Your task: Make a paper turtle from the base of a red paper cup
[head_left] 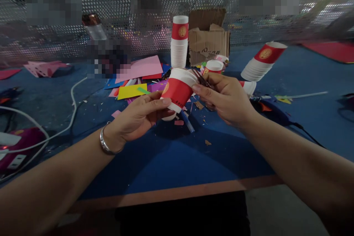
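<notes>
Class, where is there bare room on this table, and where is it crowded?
Free: the blue table between its front edge and the nearest brown scrap; also between the leaning cup stack and the red sheet at right. Crowded: behind the held cup, with coloured paper, upright cup stack and cardboard box.

Both hands, left and right, are bare, and so are the forearms. A shiny silver bracelet, a rounded metal band, circles the left wrist; any pattern on it is too small to read. Beyond the near edge of the surface, plain black clothing covers the lap.
</notes>
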`<action>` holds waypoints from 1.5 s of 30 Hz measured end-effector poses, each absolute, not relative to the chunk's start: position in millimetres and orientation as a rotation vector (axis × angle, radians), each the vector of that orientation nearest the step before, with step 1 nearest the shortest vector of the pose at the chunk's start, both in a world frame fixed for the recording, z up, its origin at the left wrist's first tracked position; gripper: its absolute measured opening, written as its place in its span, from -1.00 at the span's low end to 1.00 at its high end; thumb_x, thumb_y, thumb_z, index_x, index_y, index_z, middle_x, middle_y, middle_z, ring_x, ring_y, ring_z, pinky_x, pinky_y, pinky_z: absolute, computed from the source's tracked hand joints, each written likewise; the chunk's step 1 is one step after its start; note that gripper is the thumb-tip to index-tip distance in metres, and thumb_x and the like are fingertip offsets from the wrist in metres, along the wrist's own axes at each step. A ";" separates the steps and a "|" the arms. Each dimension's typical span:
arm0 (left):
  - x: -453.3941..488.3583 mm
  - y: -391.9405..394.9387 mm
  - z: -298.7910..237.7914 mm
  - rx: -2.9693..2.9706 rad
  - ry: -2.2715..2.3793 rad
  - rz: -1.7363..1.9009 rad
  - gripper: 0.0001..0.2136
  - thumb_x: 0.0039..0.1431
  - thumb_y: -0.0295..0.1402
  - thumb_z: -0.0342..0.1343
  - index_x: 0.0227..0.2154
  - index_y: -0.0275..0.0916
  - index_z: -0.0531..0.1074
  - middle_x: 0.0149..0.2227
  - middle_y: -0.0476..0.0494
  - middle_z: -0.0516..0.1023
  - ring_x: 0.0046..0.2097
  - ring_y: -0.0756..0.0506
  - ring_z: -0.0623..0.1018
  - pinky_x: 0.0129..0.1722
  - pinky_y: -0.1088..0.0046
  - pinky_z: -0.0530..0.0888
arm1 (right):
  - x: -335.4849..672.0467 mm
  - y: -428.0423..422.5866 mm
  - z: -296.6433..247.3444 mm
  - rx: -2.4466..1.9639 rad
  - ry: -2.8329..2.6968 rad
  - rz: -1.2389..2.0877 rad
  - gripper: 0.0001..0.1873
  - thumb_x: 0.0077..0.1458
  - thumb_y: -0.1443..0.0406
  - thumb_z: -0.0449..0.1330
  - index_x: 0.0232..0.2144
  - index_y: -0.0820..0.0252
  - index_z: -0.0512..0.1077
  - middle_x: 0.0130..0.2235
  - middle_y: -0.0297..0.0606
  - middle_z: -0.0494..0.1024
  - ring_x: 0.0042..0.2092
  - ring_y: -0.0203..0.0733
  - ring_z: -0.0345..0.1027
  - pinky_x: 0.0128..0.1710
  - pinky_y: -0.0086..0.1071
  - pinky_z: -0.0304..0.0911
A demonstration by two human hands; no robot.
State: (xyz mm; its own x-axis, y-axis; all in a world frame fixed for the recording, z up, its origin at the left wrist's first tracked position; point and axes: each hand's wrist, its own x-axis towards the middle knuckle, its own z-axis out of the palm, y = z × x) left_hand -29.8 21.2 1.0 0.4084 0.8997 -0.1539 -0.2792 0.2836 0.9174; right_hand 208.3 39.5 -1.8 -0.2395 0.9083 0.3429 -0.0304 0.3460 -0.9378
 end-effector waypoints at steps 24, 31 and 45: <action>-19.1 14.0 -15.2 1.266 0.798 1.296 -0.63 0.25 -0.28 0.48 0.08 -0.18 0.62 0.15 -0.20 0.70 0.15 -0.20 0.68 0.14 0.25 0.65 | 203.9 31.5 6.4 -0.753 -1.655 0.894 -0.55 0.20 -0.05 0.50 -0.36 0.13 0.47 -0.42 -0.40 0.37 -0.34 -0.30 0.23 -0.40 -0.37 0.13; -18.4 17.3 -18.9 1.266 0.868 1.477 -0.56 0.16 -0.34 0.53 0.05 -0.18 0.53 0.04 -0.15 0.70 0.07 -0.15 0.68 0.09 0.30 0.64 | 205.2 31.6 -0.3 -0.891 -1.592 0.727 -0.64 0.25 0.03 0.47 -0.31 0.12 0.49 -0.45 -0.43 0.34 -0.41 -0.32 0.16 -0.41 -0.35 0.10; -15.5 10.3 -15.9 1.521 0.936 1.546 -0.36 0.09 -0.15 0.60 0.11 -0.14 0.39 0.14 -0.24 0.62 0.08 -0.21 0.69 0.14 0.20 0.66 | 180.3 8.0 -3.1 -0.740 -1.648 1.330 -0.41 0.33 -0.21 0.30 -0.37 0.18 0.46 -0.50 -0.47 0.24 -0.48 -0.40 0.02 -0.58 -0.46 -0.11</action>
